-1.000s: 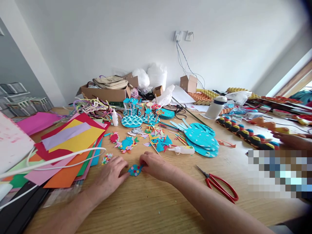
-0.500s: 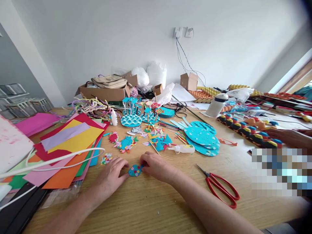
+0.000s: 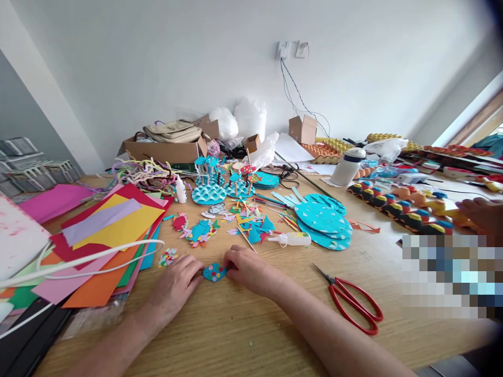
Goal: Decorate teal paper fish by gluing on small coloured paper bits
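Note:
A small blue paper fish (image 3: 214, 272) with coloured dots lies just above the wooden table between my hands. My left hand (image 3: 178, 283) has its thumb and fingers closed at the fish's left end. At the other end, my right hand (image 3: 247, 269) pinches the tail, its fingertips partly hidden. Beside my left hand is a little pile of coloured paper dots (image 3: 168, 257). Beyond the hands lie more cut paper fish (image 3: 202, 230), blue paper scraps (image 3: 261, 229) and a glue bottle (image 3: 294, 239) on its side.
Red-handled scissors (image 3: 353, 301) lie right of my right arm. Coloured paper sheets (image 3: 94, 285) and a white cable (image 3: 118, 246) spread on the left. Blue round pieces (image 3: 324, 220), a white tumbler (image 3: 348, 167) and painted egg-carton strips (image 3: 396, 207) stand farther right, near another person's hand (image 3: 481, 212).
My left fingers have closed in on the fish's left end; the right hand keeps its pinch. The view has shifted slightly. The other person's hand at the right has moved.

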Demonstrator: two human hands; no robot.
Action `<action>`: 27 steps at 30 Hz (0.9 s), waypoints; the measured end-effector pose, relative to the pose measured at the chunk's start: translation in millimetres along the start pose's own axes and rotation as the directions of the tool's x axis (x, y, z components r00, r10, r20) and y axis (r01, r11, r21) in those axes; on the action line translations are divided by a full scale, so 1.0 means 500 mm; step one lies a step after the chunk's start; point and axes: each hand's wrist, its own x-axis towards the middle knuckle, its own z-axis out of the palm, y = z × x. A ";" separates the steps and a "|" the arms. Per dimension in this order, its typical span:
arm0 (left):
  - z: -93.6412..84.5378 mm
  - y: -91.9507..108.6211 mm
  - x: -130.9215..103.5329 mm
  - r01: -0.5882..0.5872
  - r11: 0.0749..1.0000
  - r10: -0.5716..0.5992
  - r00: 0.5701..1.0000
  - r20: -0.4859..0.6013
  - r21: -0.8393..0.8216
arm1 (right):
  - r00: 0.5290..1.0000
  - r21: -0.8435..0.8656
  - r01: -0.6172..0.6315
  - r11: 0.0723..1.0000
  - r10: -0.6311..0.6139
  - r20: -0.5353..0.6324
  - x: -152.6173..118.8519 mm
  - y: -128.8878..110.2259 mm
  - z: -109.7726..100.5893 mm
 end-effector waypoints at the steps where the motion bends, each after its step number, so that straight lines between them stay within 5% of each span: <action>1: -0.001 0.003 0.001 0.013 1.000 -0.013 1.000 0.001 0.003 | 1.000 0.000 0.000 1.000 0.000 -0.004 -0.001 0.000 0.000; 12: -0.005 0.027 0.018 0.209 0.960 -0.200 0.978 0.065 -0.187 | 1.000 0.007 0.010 1.000 -0.010 -0.008 0.000 0.004 0.005; 19: -0.022 0.017 0.027 0.418 0.846 -0.390 0.908 0.151 -0.330 | 0.999 0.007 -0.021 1.000 0.020 0.034 -0.008 0.003 -0.016; 27: -0.055 0.059 0.011 0.591 0.483 -0.418 0.804 0.423 -0.646 | 0.999 -0.011 -0.013 1.000 0.014 0.053 -0.009 0.002 -0.020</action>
